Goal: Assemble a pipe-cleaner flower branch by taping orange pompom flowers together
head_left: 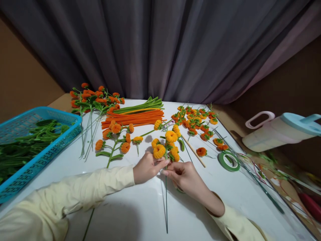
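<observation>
Yellow pipe-cleaner flowers [159, 151] are bunched on one upright stem [166, 204] in front of me. My left hand [149, 168] is closed around the stem just below the blooms, thumb and finger pinching it. My right hand [184, 175] is closed too, its fingertips pinched against the stem right beside the left thumb. Under the right palm shows the edge of a roll of floral tape [180, 190], mostly hidden by the hand. The stem's dark lower end points down toward me. A single yellow flower [137, 140] lies just beyond my left hand.
An orange flower spray [114, 147] lies left of centre, with orange pipe cleaners [134, 117] behind it. A blue basket [72, 120] of green leaves stands left. Small flower heads [193, 120], a stick [194, 152], a green tape roll [228, 161] and a tumbler [273, 134] are right.
</observation>
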Tool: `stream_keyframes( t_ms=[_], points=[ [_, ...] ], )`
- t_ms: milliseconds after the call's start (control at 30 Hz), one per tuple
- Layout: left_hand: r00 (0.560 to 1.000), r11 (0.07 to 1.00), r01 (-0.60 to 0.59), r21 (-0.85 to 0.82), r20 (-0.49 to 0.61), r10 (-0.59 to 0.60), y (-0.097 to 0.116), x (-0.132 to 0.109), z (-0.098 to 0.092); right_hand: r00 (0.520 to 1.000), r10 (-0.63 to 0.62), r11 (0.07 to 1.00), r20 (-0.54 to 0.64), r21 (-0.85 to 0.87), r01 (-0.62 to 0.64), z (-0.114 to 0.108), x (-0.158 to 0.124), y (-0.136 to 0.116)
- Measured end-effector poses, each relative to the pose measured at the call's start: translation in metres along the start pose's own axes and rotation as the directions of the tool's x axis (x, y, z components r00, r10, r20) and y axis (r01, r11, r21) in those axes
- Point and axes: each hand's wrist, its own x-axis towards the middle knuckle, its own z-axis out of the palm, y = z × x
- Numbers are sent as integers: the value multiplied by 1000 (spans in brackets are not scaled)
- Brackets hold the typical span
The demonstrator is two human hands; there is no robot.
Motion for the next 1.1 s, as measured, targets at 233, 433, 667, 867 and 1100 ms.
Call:
stream_keyframes(
  t_ms=[233,433,667,867,1100],
  points=[
    [1000,991,15,-135,19,-12,4,1,-1,992,92,970,82,220,-108,-3,2,3],
    [999,986,19,-165,-36,-26,5,0,-2,970,146,898,194,385,-212,-8,4,2],
    [999,971,44,-234,-17,-49,3,0,-2,984,107,869,143,467,-163,-8,5,3],
    [996,939,91,-330,40,-83,3,2,-2,990,99,858,99,495,-136,-7,2,-1],
    [978,895,204,-397,125,-167,3,6,-4,997,62,857,55,508,-81,-7,1,-3]
  ],
)
